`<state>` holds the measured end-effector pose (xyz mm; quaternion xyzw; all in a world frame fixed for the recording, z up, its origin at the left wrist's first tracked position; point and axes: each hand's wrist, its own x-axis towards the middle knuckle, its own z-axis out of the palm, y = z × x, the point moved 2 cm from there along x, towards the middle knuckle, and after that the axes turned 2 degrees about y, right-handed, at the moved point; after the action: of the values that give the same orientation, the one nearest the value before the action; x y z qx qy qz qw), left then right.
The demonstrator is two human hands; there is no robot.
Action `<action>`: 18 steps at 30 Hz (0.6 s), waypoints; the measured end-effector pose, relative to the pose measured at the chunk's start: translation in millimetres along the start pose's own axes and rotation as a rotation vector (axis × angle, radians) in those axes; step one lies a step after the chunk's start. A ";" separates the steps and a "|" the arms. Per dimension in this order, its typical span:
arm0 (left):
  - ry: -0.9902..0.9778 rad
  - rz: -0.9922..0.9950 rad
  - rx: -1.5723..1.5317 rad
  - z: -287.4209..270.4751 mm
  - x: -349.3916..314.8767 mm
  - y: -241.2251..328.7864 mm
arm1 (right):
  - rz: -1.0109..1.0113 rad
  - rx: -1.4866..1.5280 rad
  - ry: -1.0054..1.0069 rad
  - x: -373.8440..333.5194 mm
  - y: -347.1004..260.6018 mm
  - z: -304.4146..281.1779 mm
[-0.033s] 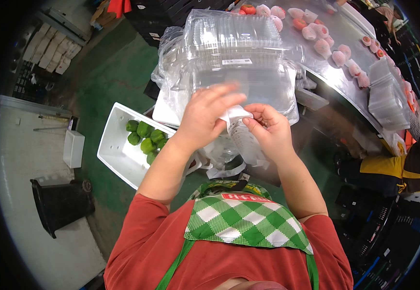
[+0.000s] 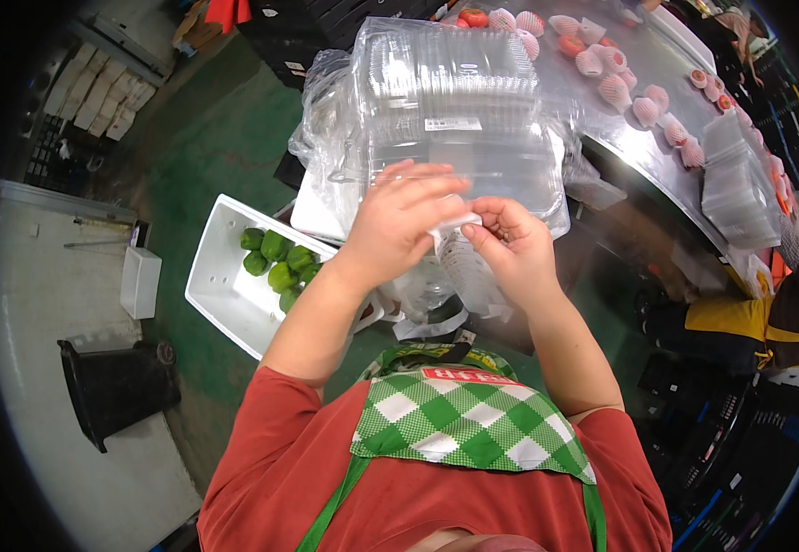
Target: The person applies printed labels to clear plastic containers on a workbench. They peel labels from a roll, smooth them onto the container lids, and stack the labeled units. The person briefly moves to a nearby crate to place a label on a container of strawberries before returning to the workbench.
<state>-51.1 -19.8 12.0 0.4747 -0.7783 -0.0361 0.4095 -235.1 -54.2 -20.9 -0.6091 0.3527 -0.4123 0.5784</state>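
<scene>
While right fingers (image 2: 500,214) pinch it | paper strip (image 2: 464,265): white, grey-patterned, dangling

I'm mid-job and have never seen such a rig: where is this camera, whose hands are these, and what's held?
These are a person's bare hands, no robot. A fisheye camera on the head looks down, so edges bend toward the rim; picture left is the person's left. The right hand pinches a white strip. The left hand is at its top end; whether it grips too, I can't tell. Just beyond are stacked clear trays. To the left, a white box holds green peppers. At upper right, a metal table bears fruit, many in pink nets.
</scene>
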 end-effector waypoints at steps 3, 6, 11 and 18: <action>-0.012 0.041 0.015 5.7 -0.2 -7.0 | -0.006 -0.066 -0.022 0.2 -0.2 -1.5; 0.084 0.003 0.033 8.6 0.3 -9.2 | -0.112 -0.078 0.003 0.1 0.0 -0.9; 0.054 0.030 0.156 -0.9 1.1 -10.2 | -0.260 -0.202 0.051 6.5 -15.9 -9.1; 0.049 0.031 0.218 -24.2 -2.8 -20.8 | -0.061 0.004 0.219 40.9 -6.7 -47.4</action>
<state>-19.5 -21.0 17.1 0.5051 -0.7746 0.0668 0.3748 -261.7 -110.3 -10.9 -0.5697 0.3944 -0.4945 0.5248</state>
